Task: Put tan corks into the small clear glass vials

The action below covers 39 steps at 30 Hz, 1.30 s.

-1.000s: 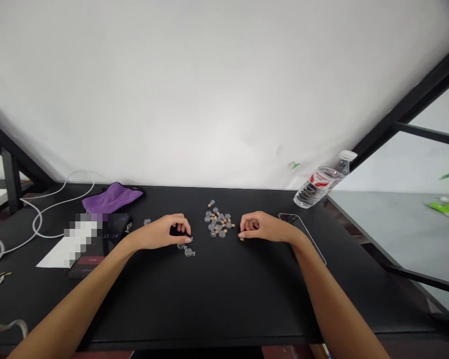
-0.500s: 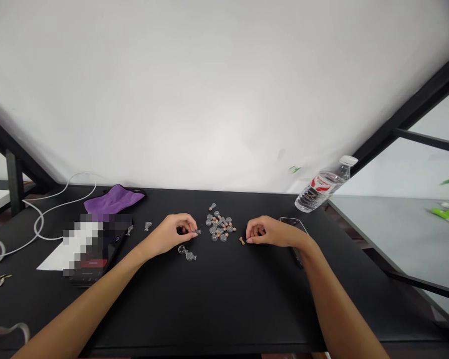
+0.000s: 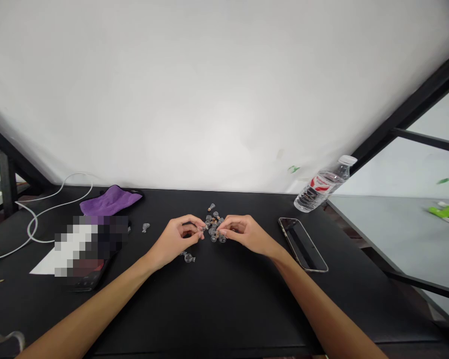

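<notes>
My left hand [image 3: 183,233] pinches a tiny clear glass bottle [image 3: 205,227] between thumb and fingertips, its neck pointing right. My right hand [image 3: 241,232] is closed in a pinch close by, at what looks like a small cork stopper [image 3: 217,232], mostly hidden by the fingers. Between and behind the hands lies a pile of small corked glass bottles [image 3: 213,239], partly covered by the right hand. One corked bottle [image 3: 211,207] lies apart behind the pile. Below my left hand rests an uncorked glass bottle [image 3: 189,258], with another partly hidden beside it.
Another tiny bottle [image 3: 145,228] lies left on the black table [image 3: 209,309]. A phone [image 3: 303,244] lies to the right, with a water bottle [image 3: 324,184] behind it. At left are a purple cloth [image 3: 112,200], white paper [image 3: 47,259], a dark device [image 3: 84,283] and a white cable [image 3: 32,227].
My right hand has moved left from the table's right side to the pile, uncovering the phone. My left hand has shifted slightly right with the glass bottle. The cork pieces beside my right hand no longer show.
</notes>
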### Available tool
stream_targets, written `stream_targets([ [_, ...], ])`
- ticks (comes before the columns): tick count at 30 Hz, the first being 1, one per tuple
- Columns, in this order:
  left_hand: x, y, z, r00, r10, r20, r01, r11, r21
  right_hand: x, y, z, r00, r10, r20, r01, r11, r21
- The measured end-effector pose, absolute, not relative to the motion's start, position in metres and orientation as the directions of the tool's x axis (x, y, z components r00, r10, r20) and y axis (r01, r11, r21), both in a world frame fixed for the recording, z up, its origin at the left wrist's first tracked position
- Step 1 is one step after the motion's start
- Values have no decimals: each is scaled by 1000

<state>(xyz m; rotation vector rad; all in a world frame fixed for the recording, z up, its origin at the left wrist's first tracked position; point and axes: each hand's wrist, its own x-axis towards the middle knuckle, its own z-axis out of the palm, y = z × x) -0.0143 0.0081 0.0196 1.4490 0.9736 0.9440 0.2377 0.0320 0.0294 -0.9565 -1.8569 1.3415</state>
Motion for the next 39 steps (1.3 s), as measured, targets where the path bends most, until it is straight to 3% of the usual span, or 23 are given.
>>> stream_targets([
  [12, -12, 4, 26, 381, 924, 43, 89, -83, 993, 229, 28, 27, -460, 875, 152, 5, 174, -985],
  [30, -11, 3, 24, 404, 910, 91, 58, -125, 990, 223, 24, 24, -450, 861, 236, 33, 280, -960],
  [39, -11, 3, 17, 334, 938, 91, -40, -83, 996, 218, 23, 18, -406, 891, 204, -20, 215, -977],
])
